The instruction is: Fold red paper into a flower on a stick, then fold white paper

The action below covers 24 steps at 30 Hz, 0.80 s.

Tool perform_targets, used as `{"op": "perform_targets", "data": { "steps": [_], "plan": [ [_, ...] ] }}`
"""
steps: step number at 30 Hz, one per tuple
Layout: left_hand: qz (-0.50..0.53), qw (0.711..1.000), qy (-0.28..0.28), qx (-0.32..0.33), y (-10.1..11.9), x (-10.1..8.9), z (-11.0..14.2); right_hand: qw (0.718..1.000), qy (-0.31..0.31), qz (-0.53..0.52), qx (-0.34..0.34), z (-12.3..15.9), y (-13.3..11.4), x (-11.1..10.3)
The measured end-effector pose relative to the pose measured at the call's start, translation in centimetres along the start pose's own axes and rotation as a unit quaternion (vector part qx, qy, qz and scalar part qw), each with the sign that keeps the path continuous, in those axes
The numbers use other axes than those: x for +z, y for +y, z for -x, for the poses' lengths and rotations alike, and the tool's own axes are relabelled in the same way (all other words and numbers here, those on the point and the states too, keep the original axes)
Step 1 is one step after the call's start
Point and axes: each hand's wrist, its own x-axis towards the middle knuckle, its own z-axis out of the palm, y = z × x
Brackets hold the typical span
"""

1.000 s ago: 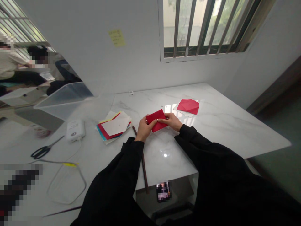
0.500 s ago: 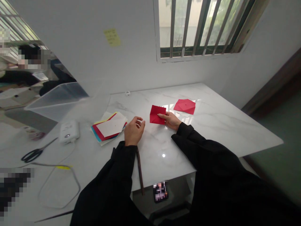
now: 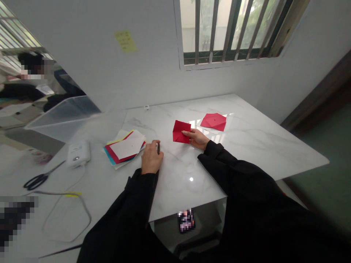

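Note:
My right hand (image 3: 199, 138) pinches a folded red piece of paper (image 3: 179, 132) above the marble-patterned table, thumb on its upper face. My left hand (image 3: 152, 156) is low over the table with curled fingers, just right of a paper stack (image 3: 128, 148). Something dark and small shows between its index finger and thumb; I cannot make out what. White, red, yellow and blue sheets make up the stack. Beyond my right hand lies a folded red paper envelope (image 3: 214, 121) on a white sheet (image 3: 216, 131).
Black-handled scissors (image 3: 38, 180), a white box-shaped device (image 3: 78, 153) and a looped grey cable (image 3: 87, 212) lie on the left. A clear plastic bin (image 3: 63, 113) stands further back. A small white object (image 3: 146, 107) sits by the wall. Another person (image 3: 30, 80) is at far left.
My left hand has come down slightly and left, its fingers curling in. The dark brown strip beside my left sleeve has shifted left against it. My right hand keeps hold of the red paper.

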Motion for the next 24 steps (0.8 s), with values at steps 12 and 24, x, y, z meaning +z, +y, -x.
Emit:
{"op": "perform_targets", "data": {
  "steps": [12,24],
  "plan": [
    [0.525,0.834,-0.16,-0.06,0.2,2.1,-3.2,1.0,-0.008,0.002,0.011,0.6,-0.7,0.6],
    [0.564,0.796,-0.194,-0.101,-0.6,0.9,-2.8,0.999,-0.017,0.037,-0.006,1.0,-0.4,0.6]
  ]
}}
